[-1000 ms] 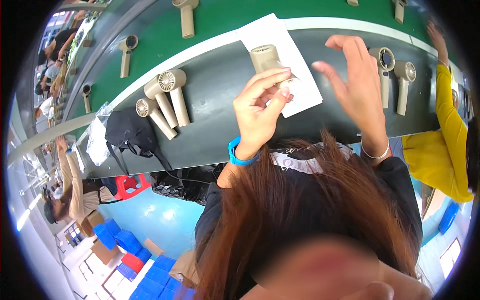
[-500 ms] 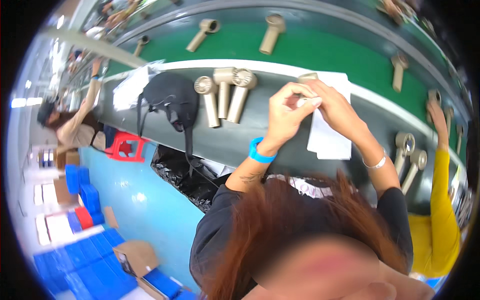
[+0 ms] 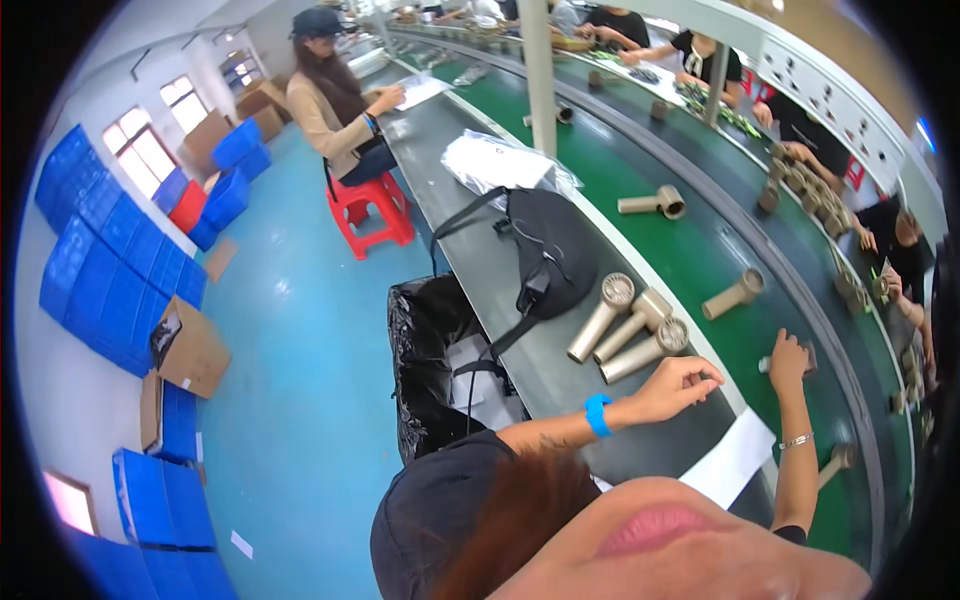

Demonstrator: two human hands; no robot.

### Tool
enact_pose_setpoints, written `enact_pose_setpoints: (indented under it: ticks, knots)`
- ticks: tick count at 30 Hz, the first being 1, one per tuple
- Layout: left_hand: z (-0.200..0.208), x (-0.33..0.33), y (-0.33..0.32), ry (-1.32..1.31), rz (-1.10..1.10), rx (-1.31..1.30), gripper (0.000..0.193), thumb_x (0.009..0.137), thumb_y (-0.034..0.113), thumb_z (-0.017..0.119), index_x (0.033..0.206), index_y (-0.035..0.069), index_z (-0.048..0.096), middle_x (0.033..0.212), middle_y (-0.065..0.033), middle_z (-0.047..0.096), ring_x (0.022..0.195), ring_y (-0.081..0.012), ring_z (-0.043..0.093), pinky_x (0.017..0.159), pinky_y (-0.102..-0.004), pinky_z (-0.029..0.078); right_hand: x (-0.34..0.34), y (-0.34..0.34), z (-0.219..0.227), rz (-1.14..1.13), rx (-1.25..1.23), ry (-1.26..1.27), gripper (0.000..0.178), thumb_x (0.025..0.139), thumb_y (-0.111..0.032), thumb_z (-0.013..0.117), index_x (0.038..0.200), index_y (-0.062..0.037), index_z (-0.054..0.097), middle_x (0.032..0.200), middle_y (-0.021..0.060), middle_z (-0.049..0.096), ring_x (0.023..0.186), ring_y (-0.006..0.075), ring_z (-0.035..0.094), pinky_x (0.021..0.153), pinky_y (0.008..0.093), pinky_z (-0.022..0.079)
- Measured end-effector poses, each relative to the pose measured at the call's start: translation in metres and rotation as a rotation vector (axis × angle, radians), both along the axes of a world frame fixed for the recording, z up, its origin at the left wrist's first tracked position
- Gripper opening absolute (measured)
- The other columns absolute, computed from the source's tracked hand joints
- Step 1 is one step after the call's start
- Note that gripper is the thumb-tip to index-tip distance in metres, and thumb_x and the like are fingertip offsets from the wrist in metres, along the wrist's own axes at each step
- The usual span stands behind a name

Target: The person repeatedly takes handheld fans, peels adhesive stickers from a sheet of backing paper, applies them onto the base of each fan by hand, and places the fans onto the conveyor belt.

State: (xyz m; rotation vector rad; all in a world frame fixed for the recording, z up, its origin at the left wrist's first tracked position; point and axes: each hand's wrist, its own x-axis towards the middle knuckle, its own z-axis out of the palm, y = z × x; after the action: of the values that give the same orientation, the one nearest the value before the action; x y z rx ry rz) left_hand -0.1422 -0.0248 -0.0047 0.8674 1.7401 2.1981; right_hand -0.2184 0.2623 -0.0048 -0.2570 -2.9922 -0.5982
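My right hand [image 3: 788,362] reaches over the green conveyor belt [image 3: 690,245], its fingers closed round a handheld fan [image 3: 809,358] that they mostly cover. My left hand [image 3: 683,386], with a blue band on the wrist, is held above the dark bench [image 3: 440,200]; its fingers are loosely bent and apart, with nothing seen in them. Just beyond it lie three beige handheld fans [image 3: 643,352] side by side. White paper sheets [image 3: 728,460] rest near the belt's edge, between my two forearms.
A black bag [image 3: 548,250] and clear plastic bags [image 3: 500,160] lie on the bench. More fans [image 3: 735,293] are on the belt. A black-lined bin [image 3: 420,370] stands below. Co-workers [image 3: 340,110] sit along the line. Blue crates [image 3: 110,270] are stacked at left.
My hands, together over the paper before, are now apart. The right has moved out over the belt with a fan. The view has turned left.
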Motion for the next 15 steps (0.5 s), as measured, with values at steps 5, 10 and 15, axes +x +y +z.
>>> enact_pose_setpoints:
  ticks: [5,10,15]
  knots:
    - [0.09,-0.007,-0.016,0.127,-0.001,0.424,0.015,0.088,0.003,0.055,0.101,-0.001,0.061,0.096,-0.0081,0.06,0.07,-0.0084,0.057,0.062,-0.0224,0.049,-0.06,-0.091,0.022,0.497,0.003,0.319,0.031,0.082,-0.013,0.05,0.113,-0.0098,0.052,0.111,0.0116,0.053,0.106,0.0296,0.052,0.085,0.0432,0.042]
    - [0.128,0.001,-0.038,0.307,-0.015,0.698,0.017,0.085,-0.006,0.051,0.1,-0.004,0.059,0.103,-0.017,0.058,0.071,-0.0142,0.06,0.061,-0.024,0.052,-0.095,-0.119,-0.002,0.62,0.096,-0.111,0.047,0.072,-0.029,0.065,0.113,-0.009,0.053,0.121,0.0125,0.05,0.118,0.0298,0.042,0.096,0.0502,0.032]
    - [0.125,-0.004,-0.067,0.349,0.228,0.834,0.013,0.086,-0.004,0.049,0.096,-0.003,0.057,0.1,-0.0199,0.058,0.058,-0.0155,0.058,0.049,-0.0235,0.049,-0.106,-0.099,-0.014,0.486,-0.115,-0.318,0.048,0.074,-0.018,0.061,0.118,-0.0107,0.045,0.123,0.0128,0.046,0.123,0.0333,0.036,0.096,0.0605,0.03]
